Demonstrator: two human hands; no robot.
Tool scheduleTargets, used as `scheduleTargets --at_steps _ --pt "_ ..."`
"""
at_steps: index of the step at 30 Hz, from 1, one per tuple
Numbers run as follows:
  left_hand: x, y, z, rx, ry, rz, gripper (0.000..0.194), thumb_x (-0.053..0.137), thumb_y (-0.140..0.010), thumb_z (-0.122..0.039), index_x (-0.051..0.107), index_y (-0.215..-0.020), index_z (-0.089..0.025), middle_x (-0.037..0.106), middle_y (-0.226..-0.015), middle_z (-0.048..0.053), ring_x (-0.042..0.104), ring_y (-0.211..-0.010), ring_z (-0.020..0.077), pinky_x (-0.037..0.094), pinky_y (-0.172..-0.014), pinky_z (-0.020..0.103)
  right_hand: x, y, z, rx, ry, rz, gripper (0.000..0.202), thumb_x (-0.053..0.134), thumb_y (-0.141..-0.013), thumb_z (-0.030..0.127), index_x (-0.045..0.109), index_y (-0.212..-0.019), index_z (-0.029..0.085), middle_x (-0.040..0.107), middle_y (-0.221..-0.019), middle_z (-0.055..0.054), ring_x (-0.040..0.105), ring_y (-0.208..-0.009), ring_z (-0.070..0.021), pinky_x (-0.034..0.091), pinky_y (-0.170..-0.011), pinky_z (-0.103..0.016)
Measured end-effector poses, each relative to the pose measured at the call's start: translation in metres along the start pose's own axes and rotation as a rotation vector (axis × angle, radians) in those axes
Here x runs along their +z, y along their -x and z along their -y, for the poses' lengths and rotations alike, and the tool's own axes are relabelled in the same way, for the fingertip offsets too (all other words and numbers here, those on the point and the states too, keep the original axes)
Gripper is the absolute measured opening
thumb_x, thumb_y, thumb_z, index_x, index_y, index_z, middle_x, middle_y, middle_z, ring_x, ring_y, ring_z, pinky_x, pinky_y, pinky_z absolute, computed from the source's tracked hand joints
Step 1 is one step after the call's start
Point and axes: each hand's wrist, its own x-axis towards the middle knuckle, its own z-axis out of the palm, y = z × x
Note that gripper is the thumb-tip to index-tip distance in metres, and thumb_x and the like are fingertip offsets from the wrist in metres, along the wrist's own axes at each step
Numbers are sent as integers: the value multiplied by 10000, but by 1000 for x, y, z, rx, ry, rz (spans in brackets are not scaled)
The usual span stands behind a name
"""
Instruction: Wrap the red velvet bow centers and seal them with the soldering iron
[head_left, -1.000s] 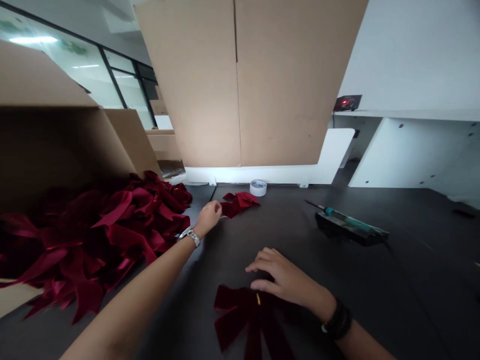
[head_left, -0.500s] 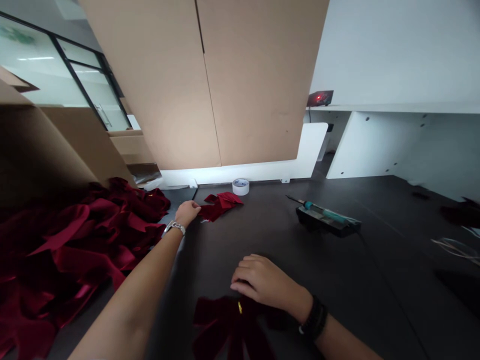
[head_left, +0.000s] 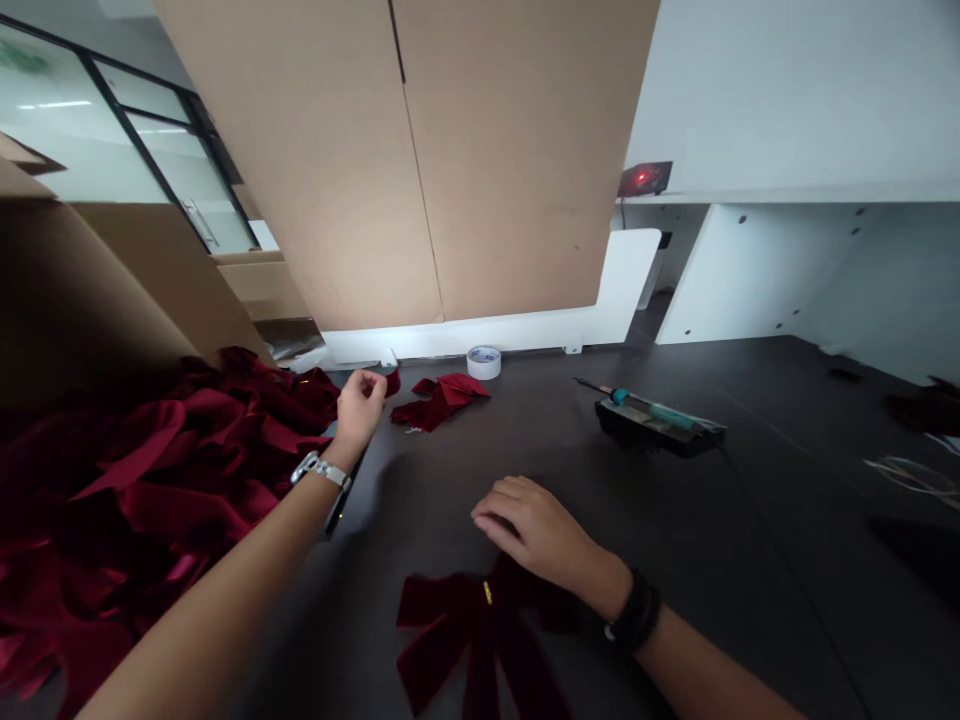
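My left hand point(head_left: 361, 405) is raised over the left part of the dark table, its fingertips pinching a small dark red fabric piece point(head_left: 392, 383). Just right of it lie red fabric scraps point(head_left: 442, 400). My right hand point(head_left: 525, 525) hovers or rests above a dark red velvet bow point(head_left: 480, 630) with a gold strip point(head_left: 487, 593) at its middle. The right fingers are curled together; whatever lies between them, if anything, is hidden. A large heap of red ribbon bows point(head_left: 172, 470) fills the left side.
A tape roll point(head_left: 484, 362) stands by the back panel. A soldering iron point(head_left: 637, 403) rests on a black holder point(head_left: 660, 430) at right. Cardboard point(head_left: 480, 160) rises behind. Thin wires point(head_left: 911, 475) lie at far right on the table point(head_left: 675, 560).
My left hand has lifted a small red piece away from the scraps, moving slightly left and up. My right hand has shifted a little up and right, showing more of the bow.
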Motion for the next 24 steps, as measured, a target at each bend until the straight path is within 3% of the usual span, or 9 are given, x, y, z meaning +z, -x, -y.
scheduleTargets --at_steps 4,7,10,14,18,21,24 --pt "7 69 -28 89 163 98 179 458 -829 -370 474 -795 -195 594 -770 13 608 -726 142 530 -678 250 6 -2 0 184 -360 -142 226 500 -926 305 685 -915 175 672 -873 -64 604 -834 -166 449 -760 -300" --pt "12 123 -41 226 324 233 146 522 -839 -328 528 -798 -188 613 -744 13 604 -693 133 510 -651 235 16 -4 -6 360 -746 -195 344 549 -872 463 681 -979 163 707 -927 -89 647 -826 -174 492 -757 -319" --pt "12 152 -43 341 307 339 74 543 -856 -246 586 -858 -185 681 -833 43 652 -781 150 519 -731 254 21 -6 -11 475 -1005 -244 481 624 -771 585 681 -943 140 717 -890 -100 661 -788 -172 512 -763 -331" --pt "10 159 -36 514 217 335 126 533 -867 -181 625 -953 -191 706 -921 58 666 -845 159 515 -787 265 19 -7 -12 545 -1036 -335 452 711 -690 556 698 -846 132 705 -765 -75 644 -713 -157 504 -718 -307" --pt "10 159 -33 568 189 375 141 523 -869 -165 638 -940 -204 692 -854 50 647 -800 162 510 -753 278 14 -7 -9 532 -950 -382 306 710 -712 431 713 -844 154 684 -736 -31 582 -649 -119 464 -661 -268" --pt "12 160 -34 528 196 376 68 591 -825 -202 645 -866 -202 654 -916 75 618 -886 190 500 -801 312 14 -7 -7 531 -942 -371 249 691 -723 376 707 -849 162 666 -721 -7 552 -632 -104 446 -653 -258" --pt "14 160 -33 373 280 426 90 652 -782 -280 630 -786 -193 630 -1017 101 596 -973 215 489 -852 339 15 -6 -6 524 -953 -350 214 691 -720 366 682 -793 165 641 -678 7 542 -618 -104 442 -641 -257"
